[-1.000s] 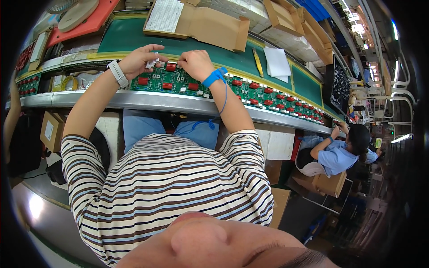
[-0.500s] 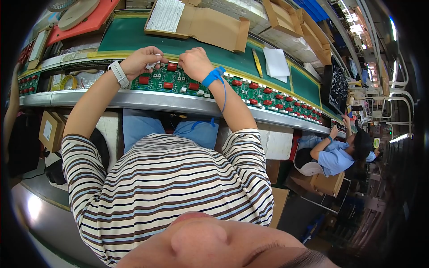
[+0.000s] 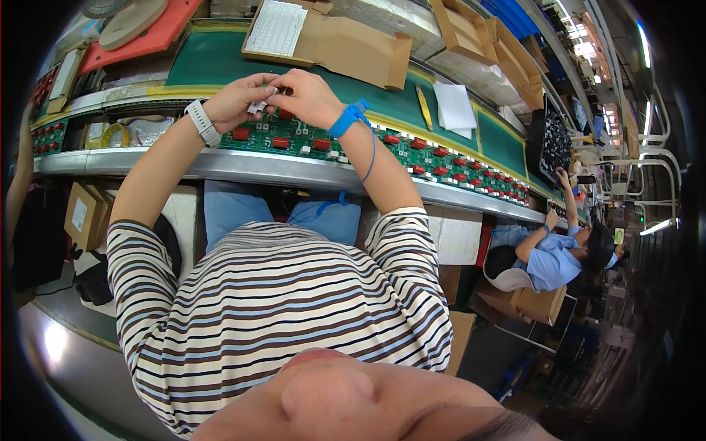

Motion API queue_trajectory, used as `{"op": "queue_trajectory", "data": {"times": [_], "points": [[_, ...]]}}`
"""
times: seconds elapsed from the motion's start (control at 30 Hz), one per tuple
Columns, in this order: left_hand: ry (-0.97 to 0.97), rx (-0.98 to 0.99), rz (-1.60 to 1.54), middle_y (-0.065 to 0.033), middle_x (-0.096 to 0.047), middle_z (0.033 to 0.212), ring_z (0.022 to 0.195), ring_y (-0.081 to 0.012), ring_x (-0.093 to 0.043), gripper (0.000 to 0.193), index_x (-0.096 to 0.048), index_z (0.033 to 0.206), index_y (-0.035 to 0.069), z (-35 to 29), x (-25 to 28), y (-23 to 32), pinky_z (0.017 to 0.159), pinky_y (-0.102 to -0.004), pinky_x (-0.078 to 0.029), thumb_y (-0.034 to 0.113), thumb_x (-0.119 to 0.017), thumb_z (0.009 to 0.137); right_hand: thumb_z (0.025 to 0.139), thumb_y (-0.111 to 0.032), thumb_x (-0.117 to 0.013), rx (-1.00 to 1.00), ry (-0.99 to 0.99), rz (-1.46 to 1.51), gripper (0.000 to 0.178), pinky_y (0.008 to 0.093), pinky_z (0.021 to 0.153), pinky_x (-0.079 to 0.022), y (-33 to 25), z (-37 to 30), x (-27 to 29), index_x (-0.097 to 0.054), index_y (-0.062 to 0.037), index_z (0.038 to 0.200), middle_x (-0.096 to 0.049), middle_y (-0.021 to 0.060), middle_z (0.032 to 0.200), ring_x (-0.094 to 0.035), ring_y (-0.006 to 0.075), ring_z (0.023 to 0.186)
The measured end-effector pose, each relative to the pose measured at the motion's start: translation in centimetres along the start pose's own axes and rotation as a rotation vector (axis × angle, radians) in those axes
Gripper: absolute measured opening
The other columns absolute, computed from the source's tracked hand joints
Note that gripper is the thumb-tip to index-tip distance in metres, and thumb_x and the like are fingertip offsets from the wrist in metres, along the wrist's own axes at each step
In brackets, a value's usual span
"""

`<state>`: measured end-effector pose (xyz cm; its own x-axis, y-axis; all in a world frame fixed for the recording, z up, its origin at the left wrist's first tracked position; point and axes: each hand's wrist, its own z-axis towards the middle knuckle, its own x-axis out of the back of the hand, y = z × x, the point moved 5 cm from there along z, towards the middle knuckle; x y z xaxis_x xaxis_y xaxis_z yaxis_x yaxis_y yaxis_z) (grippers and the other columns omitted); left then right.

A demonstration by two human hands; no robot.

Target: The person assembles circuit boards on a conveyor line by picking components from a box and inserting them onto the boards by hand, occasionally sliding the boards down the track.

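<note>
Above the row of green circuit boards (image 3: 301, 134), my two hands meet. Several small white parts (image 3: 257, 107) are gripped in my left hand (image 3: 239, 101), its thumb and fingers closed round them. My right hand (image 3: 310, 97) touches the left one's fingertips, its thumb and forefinger pinched at a small white piece (image 3: 276, 91). The exact kind of these parts is too small to make out. Red block-shaped components (image 3: 280, 142) and white connectors stand on the boards below. A blue wrist strap (image 3: 348, 120) with a cord circles my right wrist.
Beyond the boards, an opened cardboard box (image 3: 353, 48) holds rows of white parts (image 3: 276, 29). A yellow cutter knife (image 3: 424, 107) and white sheets (image 3: 454, 109) lie to its right. A metal rail (image 3: 250, 163) borders the near side. A co-worker (image 3: 551, 257) sits at the far right.
My right hand has moved left and up from the board to my left hand, and its fingers now pinch beside the white parts. The co-worker's arm has reached upward.
</note>
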<state>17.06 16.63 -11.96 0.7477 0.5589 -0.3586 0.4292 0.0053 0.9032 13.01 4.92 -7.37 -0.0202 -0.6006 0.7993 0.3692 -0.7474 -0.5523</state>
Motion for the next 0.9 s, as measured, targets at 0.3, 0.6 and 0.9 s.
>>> {"op": "queue_trajectory", "data": {"times": [0.3, 0.6, 0.9], "points": [[0.182, -0.127, -0.082, -0.0059, -0.053, 0.106, 0.092, -0.0098, -0.054, 0.033, -0.046, 0.118, 0.005, -0.8, 6.2, -0.6, 0.077, -0.0241, -0.045, 0.007, -0.050, 0.086, 0.076, -0.031, -0.061, -0.181, -0.075, -0.186, 0.026, 0.0377, 0.069, -0.047, 2.2, 2.5, -1.9, -0.068, -0.0061, 0.082, -0.064, 0.0120, 0.081, -0.061, 0.0288, 0.076], [0.267, -0.067, -0.138, -0.0039, -0.059, 0.095, 0.082, -0.0113, -0.059, 0.018, -0.050, 0.105, 0.006, -1.5, 8.2, -1.0, 0.069, -0.0203, -0.049, 0.009, -0.050, 0.087, 0.075, -0.031, -0.059, -0.091, -0.236, -0.557, 0.022, 0.0393, 0.078, -0.036, 1.2, 3.0, -4.0, -0.070, -0.0133, 0.083, -0.060, 0.0093, 0.085, -0.053, 0.0279, 0.086], [0.202, -0.079, -0.186, -0.0062, -0.060, 0.099, 0.087, -0.0117, -0.061, 0.019, -0.051, 0.104, 0.005, -1.5, 7.7, -1.0, 0.070, -0.0201, -0.051, 0.019, -0.050, 0.091, 0.074, -0.029, -0.060, -0.025, -0.193, -0.550, 0.020, 0.0393, 0.077, -0.036, 1.1, 3.0, -4.1, -0.070, -0.0120, 0.079, -0.060, 0.0093, 0.083, -0.054, 0.0270, 0.084]]}}
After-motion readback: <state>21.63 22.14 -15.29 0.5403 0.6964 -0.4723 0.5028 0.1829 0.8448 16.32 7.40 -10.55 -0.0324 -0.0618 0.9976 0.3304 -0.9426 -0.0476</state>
